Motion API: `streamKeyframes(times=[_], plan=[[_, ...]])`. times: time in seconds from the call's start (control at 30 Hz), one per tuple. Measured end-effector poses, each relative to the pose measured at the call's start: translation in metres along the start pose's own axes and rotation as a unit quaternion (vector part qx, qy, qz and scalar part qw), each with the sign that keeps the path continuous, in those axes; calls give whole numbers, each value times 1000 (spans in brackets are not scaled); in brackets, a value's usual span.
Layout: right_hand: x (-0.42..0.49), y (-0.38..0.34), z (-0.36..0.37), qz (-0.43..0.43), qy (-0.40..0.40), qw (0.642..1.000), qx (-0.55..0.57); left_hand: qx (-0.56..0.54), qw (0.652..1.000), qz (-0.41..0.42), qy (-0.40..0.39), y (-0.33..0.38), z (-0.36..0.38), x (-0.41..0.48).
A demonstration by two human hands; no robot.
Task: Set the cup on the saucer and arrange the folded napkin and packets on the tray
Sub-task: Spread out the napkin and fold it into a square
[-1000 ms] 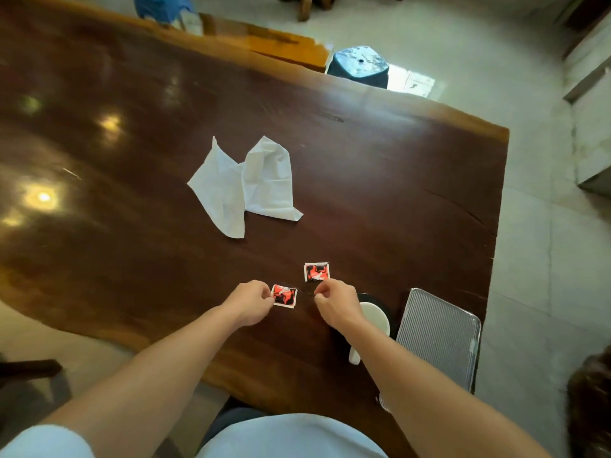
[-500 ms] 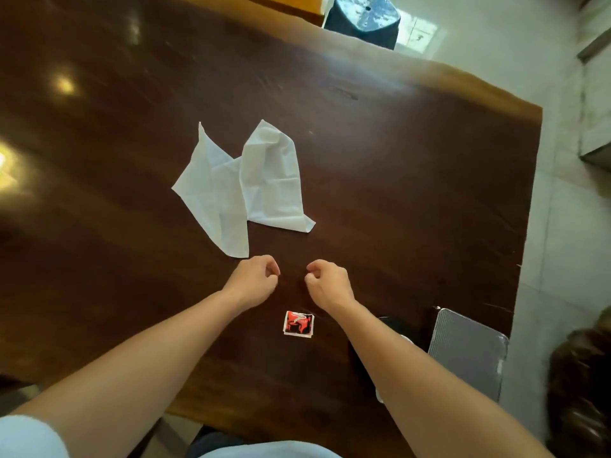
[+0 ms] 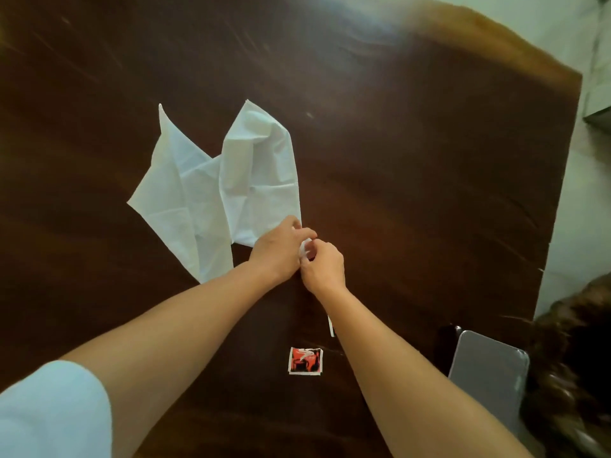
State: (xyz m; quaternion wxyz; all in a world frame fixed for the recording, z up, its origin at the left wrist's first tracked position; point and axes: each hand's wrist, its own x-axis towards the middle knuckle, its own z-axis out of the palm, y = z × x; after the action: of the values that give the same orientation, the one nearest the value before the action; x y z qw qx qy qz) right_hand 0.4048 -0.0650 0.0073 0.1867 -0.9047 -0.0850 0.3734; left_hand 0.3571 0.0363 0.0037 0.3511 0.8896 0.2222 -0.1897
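Observation:
A crumpled white napkin [image 3: 211, 183] lies spread on the dark wooden table [image 3: 429, 160]. My left hand [image 3: 281, 249] and my right hand [image 3: 324, 266] meet at its near right corner, both pinching that corner. A red-and-black packet [image 3: 305, 360] lies on the table between my forearms. The white edge of a second packet [image 3: 330, 325] shows beside my right forearm, mostly hidden. The grey metal tray [image 3: 489, 368] sits at the near right table edge. A dark saucer edge [image 3: 448, 338] peeks out left of the tray. The cup is hidden.
The table's right edge runs down past the tray, with pale tiled floor [image 3: 578, 226] beyond it. Dark hair [image 3: 575, 375] hangs into view at the lower right, over the tray's corner.
Both hands moved away from the packets and forward to the napkin's near corner, where they now pinch it. The camera tilted forward and the view is blurred.

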Motion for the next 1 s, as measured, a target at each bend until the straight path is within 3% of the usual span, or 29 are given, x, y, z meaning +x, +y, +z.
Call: streamKeyframes(times=[0.2, 0.4, 0.53, 0.8, 1.0], plan=[[5, 15, 8, -20, -12, 1000, 12, 163, 982, 92, -30, -5, -4, 8], [-24, 17, -7, -99, 35, 994, -11, 296, 947, 123, 14, 2, -26, -9], [-53, 17, -30, -124, 26, 991, -33, 340, 931, 114, 64, 12, -44, -38], [-131, 36, -91, -193, 128, 972, -47, 406, 891, 94, 181, 51, -94, -128], [-192, 42, -143, -289, 183, 934, -103, 404, 878, 92, 242, 94, -117, -203]])
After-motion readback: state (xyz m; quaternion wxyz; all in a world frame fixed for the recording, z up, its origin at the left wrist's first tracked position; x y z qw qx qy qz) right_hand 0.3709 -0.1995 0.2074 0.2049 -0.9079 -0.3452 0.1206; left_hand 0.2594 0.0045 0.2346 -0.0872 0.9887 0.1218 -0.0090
